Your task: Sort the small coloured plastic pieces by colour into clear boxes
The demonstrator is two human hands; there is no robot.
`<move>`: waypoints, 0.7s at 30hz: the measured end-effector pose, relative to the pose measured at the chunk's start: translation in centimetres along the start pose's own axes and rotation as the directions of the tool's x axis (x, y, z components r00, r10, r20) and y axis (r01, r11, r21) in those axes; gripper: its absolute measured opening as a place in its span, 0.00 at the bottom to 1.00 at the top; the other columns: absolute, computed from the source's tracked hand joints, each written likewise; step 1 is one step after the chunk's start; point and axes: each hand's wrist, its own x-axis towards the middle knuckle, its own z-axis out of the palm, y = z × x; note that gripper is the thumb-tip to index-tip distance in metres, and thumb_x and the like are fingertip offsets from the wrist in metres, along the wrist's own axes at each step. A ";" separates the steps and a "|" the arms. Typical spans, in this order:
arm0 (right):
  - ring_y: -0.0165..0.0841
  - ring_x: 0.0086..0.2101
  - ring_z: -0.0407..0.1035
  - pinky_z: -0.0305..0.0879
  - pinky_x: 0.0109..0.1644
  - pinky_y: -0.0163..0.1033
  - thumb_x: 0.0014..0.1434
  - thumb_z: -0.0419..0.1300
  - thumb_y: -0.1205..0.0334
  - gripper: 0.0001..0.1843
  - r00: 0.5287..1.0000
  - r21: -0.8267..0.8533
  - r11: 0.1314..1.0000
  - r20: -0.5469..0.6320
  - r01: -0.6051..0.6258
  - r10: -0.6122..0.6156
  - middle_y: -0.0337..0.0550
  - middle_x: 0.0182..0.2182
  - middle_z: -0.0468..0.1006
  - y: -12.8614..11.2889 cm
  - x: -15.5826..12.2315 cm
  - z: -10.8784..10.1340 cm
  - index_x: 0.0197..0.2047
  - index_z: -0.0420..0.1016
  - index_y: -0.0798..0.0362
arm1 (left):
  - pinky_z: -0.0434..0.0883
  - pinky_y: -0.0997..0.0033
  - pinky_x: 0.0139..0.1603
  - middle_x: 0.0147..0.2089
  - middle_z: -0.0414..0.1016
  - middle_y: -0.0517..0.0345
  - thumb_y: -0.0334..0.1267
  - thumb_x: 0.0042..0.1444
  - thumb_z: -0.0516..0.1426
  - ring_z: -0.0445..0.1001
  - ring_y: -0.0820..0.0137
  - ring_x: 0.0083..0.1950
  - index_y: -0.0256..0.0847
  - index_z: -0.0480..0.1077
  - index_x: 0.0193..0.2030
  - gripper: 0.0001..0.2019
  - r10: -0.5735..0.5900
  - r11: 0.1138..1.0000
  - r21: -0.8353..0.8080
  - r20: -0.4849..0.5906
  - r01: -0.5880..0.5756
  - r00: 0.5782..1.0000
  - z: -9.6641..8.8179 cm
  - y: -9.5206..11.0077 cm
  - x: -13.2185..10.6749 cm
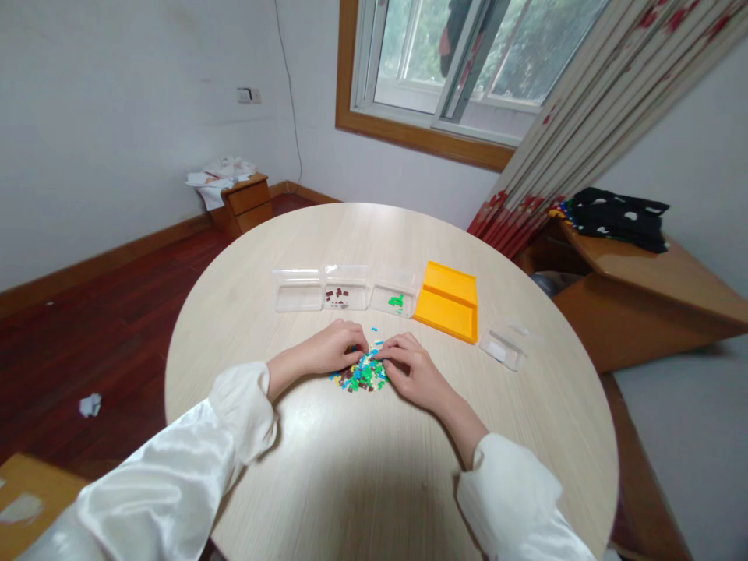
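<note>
A loose pile of tiny plastic building bricks [363, 379], in green, blue, brown and yellow, lies on the round table. My left hand [334, 345] is at the pile's upper left, fingers curled inward and fingertips among the bricks. From the right, my right hand [416, 374] reaches the pile, its thumb and fingers bent together at the edge. Whatever either hand pinches is too small to name. Just beyond the fingers, a blue brick [374, 329] lies apart. Behind the pile, one clear box [346, 307] holds brown bricks and another clear box [382, 311] holds green ones.
Left of these stands another clear box [299, 308] with its lid raised. An open yellow case [447, 313] lies to the right, then a small clear container [501, 351] with something white inside. The pale round table [304, 483] curves around; a wooden cabinet [648, 304] stands at right.
</note>
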 end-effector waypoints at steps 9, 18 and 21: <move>0.36 0.39 0.65 0.65 0.43 0.46 0.53 0.56 0.73 0.14 0.999 -0.020 1.000 0.030 0.022 -0.022 0.44 0.34 0.75 0.0 0.0 0.0 0.38 0.78 0.48 | 0.62 0.72 0.43 0.32 0.73 0.57 0.28 0.53 0.55 0.70 0.72 0.36 0.36 0.73 0.31 0.05 -0.011 1.000 -0.004 0.017 0.011 1.000 -0.2 0.3 0.1; 0.37 0.39 0.66 0.66 0.44 0.47 0.54 0.54 0.75 0.15 0.999 -0.046 0.999 0.039 0.014 -0.013 0.45 0.35 0.75 -0.2 0.0 -0.3 0.38 0.78 0.49 | 0.63 0.70 0.42 0.30 0.71 0.57 0.31 0.53 0.54 0.68 0.70 0.36 0.37 0.71 0.30 0.05 -0.024 0.999 -0.035 -0.160 0.018 0.987 -0.2 0.4 0.1; 0.37 0.40 0.66 0.65 0.45 0.48 0.54 0.54 0.74 0.15 0.999 -0.063 0.998 0.046 0.020 -0.017 0.45 0.36 0.75 -0.3 0.0 -0.4 0.39 0.78 0.49 | 0.65 0.70 0.41 0.31 0.70 0.57 0.30 0.52 0.54 0.68 0.70 0.36 0.37 0.70 0.30 0.04 -0.063 0.997 -0.057 -0.248 0.050 0.967 -0.3 0.4 0.1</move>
